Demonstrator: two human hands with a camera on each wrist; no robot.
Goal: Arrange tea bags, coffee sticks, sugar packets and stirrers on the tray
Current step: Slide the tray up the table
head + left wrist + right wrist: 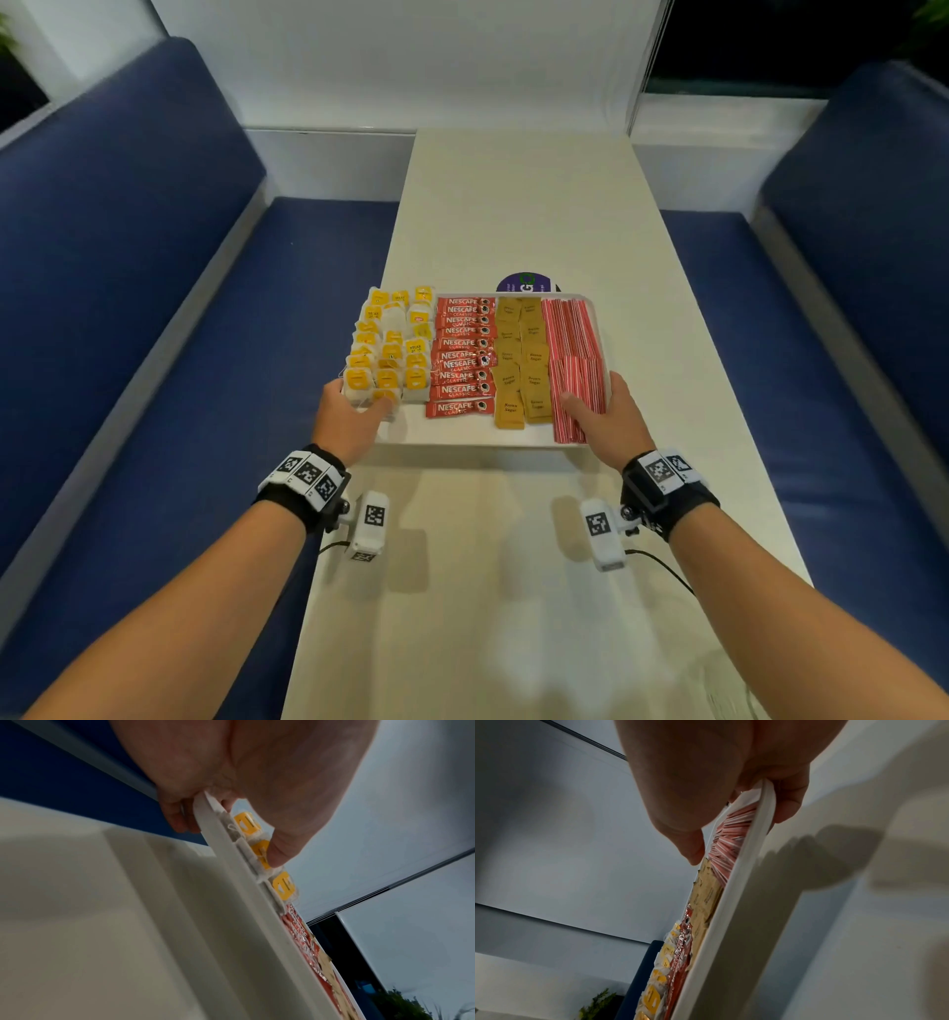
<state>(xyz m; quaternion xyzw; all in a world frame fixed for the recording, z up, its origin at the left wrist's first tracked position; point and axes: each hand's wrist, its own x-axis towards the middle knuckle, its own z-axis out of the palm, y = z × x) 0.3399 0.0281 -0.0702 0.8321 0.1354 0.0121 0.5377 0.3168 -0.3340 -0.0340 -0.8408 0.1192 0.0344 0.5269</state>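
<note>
I see the white tray (462,434) held above the cream table (513,205), w/ a shadow on the table under its near edge. Its long axis goes left-right in front of me.

Left hand (349,421) clamps the near-left corner: thumb on top, pressing a tea bag, fingers curled under the rim. The left wrist view confirms it, the thumb tip (280,854) sits on a yellow tag and the fingers (177,815) are below the rim.

Right hand (606,421) clamps the near-right corner the same way, thumb lying on the stirrers, fingers under the edge. In the right wrist view the thumb tip (693,850) is above the stirrers and the fingers (788,801) wrap the rim from below.

Contents, left to right in four blocks:
- tea bags (390,349), yellow tags, approx. three columns; this block sticks out over the tray's left and far edge.
- coffee sticks (462,354), red, each w/ long axis left-right, stacked in one column from far to near.
- sugar packets (521,360), brown, two columns, long axis pointing away from me.
- stirrers (575,360), red-white striped, long axis pointing away from me, in a far group and a near group.

A purple round thing (524,282) lies on the table just behind the tray, partly hidden. Blue benches (128,257) stand on both sides of the table.
</note>
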